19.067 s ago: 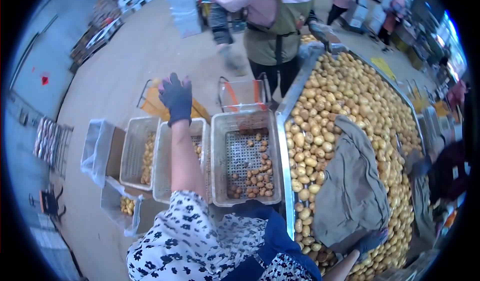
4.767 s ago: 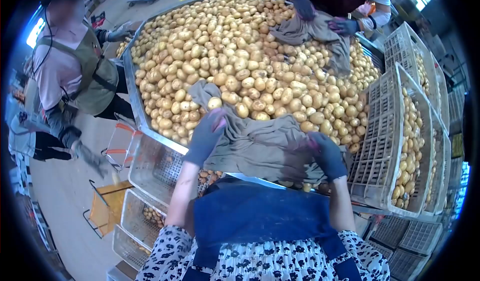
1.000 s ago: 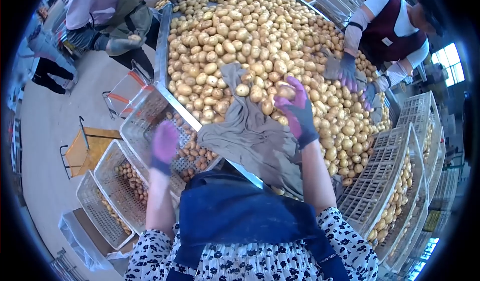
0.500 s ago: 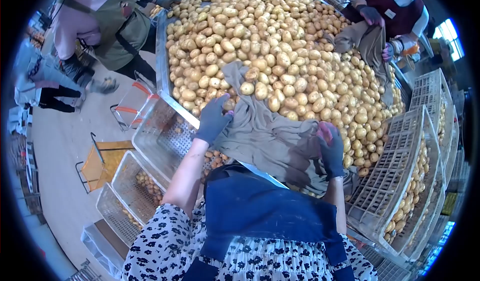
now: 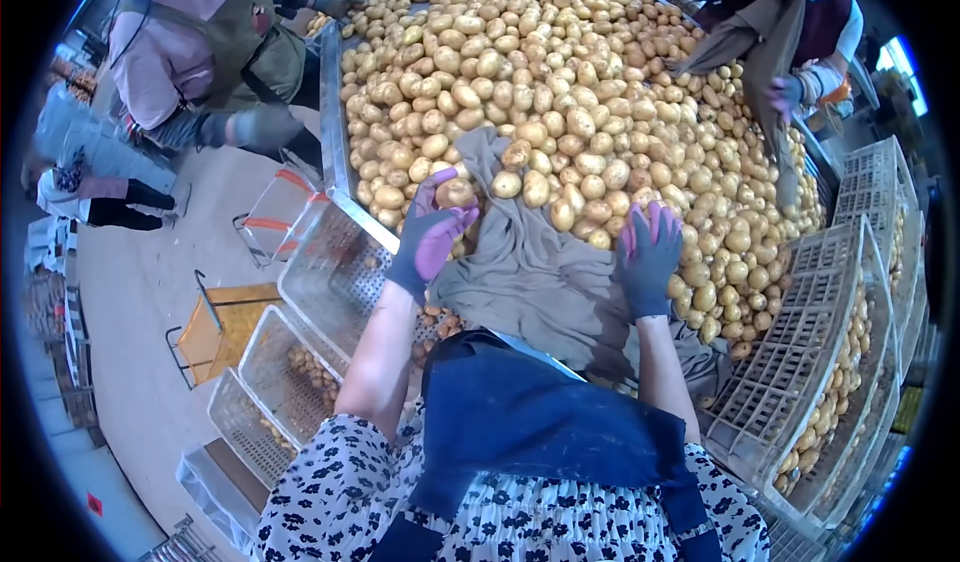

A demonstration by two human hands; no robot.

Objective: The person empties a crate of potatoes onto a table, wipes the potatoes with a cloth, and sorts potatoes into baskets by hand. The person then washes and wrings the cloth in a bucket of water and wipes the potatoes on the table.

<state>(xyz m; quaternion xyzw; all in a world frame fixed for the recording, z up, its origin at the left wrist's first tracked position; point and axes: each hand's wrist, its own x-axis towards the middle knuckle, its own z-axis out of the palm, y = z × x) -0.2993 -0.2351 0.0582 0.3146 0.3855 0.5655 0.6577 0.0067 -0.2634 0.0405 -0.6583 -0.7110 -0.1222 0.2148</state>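
Note:
A grey-brown cloth (image 5: 540, 272) lies crumpled over the near edge of a big heap of potatoes (image 5: 540, 82). My left hand (image 5: 430, 237), in a grey glove with a purple palm, is curled round a brownish potato (image 5: 455, 194) at the cloth's left side. On the other side, my right hand (image 5: 650, 262), gloved the same way, rests at the cloth's right edge against the potatoes, fingers stretched out and holding nothing. A narrow end of the cloth reaches up among the potatoes between my hands.
Metal-edged table (image 5: 335, 152) holds the heap. Plastic crates of potatoes (image 5: 790, 362) stand stacked at right; more crates (image 5: 290, 362) stand at left, near a yellow folding stool (image 5: 235, 327). One co-worker (image 5: 200, 52) is at upper left; another (image 5: 815, 32) lifts a cloth at upper right.
My left hand has turned palm-up and taken hold of a potato. My right hand has let go of the cloth and moved up onto the potatoes. The co-worker at right has raised their cloth.

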